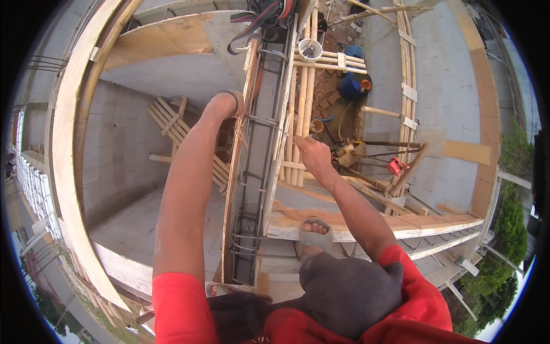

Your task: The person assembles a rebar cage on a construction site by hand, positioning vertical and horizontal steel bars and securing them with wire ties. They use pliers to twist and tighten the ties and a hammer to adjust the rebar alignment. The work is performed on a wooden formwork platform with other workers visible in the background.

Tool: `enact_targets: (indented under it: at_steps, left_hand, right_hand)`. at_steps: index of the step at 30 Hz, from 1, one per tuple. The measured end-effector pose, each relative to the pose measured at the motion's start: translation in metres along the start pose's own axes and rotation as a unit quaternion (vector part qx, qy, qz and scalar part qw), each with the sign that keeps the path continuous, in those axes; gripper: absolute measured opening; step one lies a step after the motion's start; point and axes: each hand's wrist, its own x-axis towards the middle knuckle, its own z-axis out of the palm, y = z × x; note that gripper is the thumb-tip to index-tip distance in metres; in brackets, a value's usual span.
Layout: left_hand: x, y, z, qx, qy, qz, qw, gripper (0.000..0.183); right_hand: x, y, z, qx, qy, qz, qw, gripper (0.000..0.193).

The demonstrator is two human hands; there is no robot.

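Before me runs a long, narrow wooden formwork channel with a rebar cage (250,192) inside it. My left hand (226,105) is at the rough top edge of its left plywood board (234,189). A dark curved band (235,102) shows against that hand, and its fingers are mostly hidden. On the channel's other side, my right hand (314,155) is closed around a thin metal rod (285,133), which points left toward a cross tie (262,120) of the cage. Below the right hand, my sandalled foot (314,229) stands on a ledge.
Bamboo poles (306,97) run beside the channel, with a white bucket (310,50) on them. A dark bag with straps (269,17) lies at the far end. Deep drops open on both sides. Down on the right are blue drums (350,86) and a red machine part (396,166).
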Motion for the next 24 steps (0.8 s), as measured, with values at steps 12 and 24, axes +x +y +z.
enact_targets:
  at_steps: [12, 24]
  left_hand:
    - [-0.020, -0.012, 0.119, -0.416, 0.371, -0.019, 0.830, 0.034]
    - [-0.063, 0.122, 0.188, -0.155, 0.540, -0.058, 0.825, 0.067]
  right_hand:
    - [0.034, -0.091, -0.037, -0.134, -0.176, -0.074, 0.973, 0.011]
    - [0.094, -0.092, -0.060, -0.212, -0.261, -0.250, 0.908, 0.017]
